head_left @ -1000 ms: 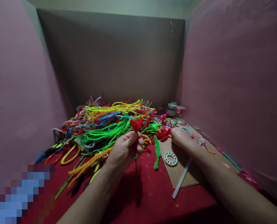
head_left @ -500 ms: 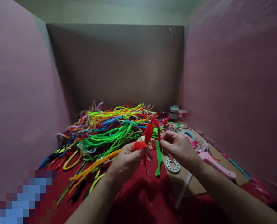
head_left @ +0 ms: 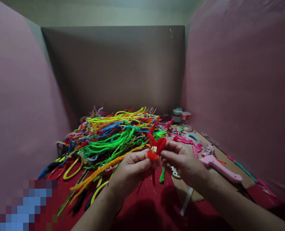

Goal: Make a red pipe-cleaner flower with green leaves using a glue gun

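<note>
Between my two hands is a red pipe-cleaner flower [head_left: 160, 145] with a cluster of small pale stamens [head_left: 154, 149] at its middle. My left hand [head_left: 136, 165] is closed on its base, and a thin dark stem pokes out below. The fingers of my right hand [head_left: 178, 157] pinch the red petal on the right side. Behind the hands a green pipe-cleaner piece [head_left: 162, 176] lies on the red cloth [head_left: 147, 199]. A white disc with holes [head_left: 175, 172] is partly covered by my right hand.
A big heap of coloured pipe cleaners [head_left: 113, 138] spreads behind and left. Yellow-handled pliers [head_left: 73, 168] lie at its edge. On the right, a cardboard sheet [head_left: 231, 166] carries a pink glue gun [head_left: 221, 168]; a clear glue stick [head_left: 187, 202] lies near. A jar [head_left: 177, 115] and tape roll [head_left: 186, 116] stand behind.
My right hand has brought its red petal piece against the flower in my left hand. The flower has turned, its stamens now facing me. The view has shifted slightly.
</note>
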A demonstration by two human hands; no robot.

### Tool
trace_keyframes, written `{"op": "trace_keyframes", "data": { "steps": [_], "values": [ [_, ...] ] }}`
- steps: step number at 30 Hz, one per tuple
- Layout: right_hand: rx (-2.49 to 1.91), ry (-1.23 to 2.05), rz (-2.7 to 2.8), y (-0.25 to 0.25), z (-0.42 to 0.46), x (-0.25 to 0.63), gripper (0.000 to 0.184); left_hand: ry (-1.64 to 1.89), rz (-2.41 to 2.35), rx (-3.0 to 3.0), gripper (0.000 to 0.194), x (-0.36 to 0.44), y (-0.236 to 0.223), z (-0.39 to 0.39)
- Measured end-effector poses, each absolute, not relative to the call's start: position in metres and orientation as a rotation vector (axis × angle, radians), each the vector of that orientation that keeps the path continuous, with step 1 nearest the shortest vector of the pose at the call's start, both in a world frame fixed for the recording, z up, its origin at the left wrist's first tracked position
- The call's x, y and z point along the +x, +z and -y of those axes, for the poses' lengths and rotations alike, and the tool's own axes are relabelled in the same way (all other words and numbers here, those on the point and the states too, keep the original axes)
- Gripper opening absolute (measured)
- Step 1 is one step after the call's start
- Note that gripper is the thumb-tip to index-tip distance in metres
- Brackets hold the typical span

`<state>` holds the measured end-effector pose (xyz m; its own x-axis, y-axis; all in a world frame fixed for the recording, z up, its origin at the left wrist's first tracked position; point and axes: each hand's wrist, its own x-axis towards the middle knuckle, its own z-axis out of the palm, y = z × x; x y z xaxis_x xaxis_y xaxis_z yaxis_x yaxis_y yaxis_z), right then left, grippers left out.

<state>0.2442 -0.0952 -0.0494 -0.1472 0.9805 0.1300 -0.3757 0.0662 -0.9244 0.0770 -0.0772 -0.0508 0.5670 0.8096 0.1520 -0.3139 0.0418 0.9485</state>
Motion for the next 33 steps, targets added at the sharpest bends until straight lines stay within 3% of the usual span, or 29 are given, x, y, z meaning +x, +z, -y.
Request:
{"op": "trace_keyframes", "data": {
  "steps": [5, 7, 10, 16, 33],
  "values": [
    [-0.703, 1.664, 0.921, -0.035, 0.090, 0.249, 0.027, 0.703, -0.435, 1.213, 0.024, 0.076, -0.051, 0.078],
    [-0.719, 1.723, 0.844, -0.034, 0.090, 0.247, 0.021, 0.666, -0.452, 1.230, 0.025, 0.077, -0.051, 0.078],
    [-0.675, 1.724, 0.724, -0.037, 0.091, 0.244, 0.010, 0.762, -0.468, 1.267, 0.022, 0.078, -0.051, 0.077],
    [-0.656, 1.732, 0.377, -0.042, 0.090, 0.243, 0.011, 0.911, -0.451, 1.130, 0.009, 0.076, -0.055, 0.072],
    [-0.683, 1.833, 0.409, -0.060, 0.099, 0.253, 0.003, 0.984, -0.374, 1.024, 0.014, 0.084, -0.061, 0.064]
  ]
}}
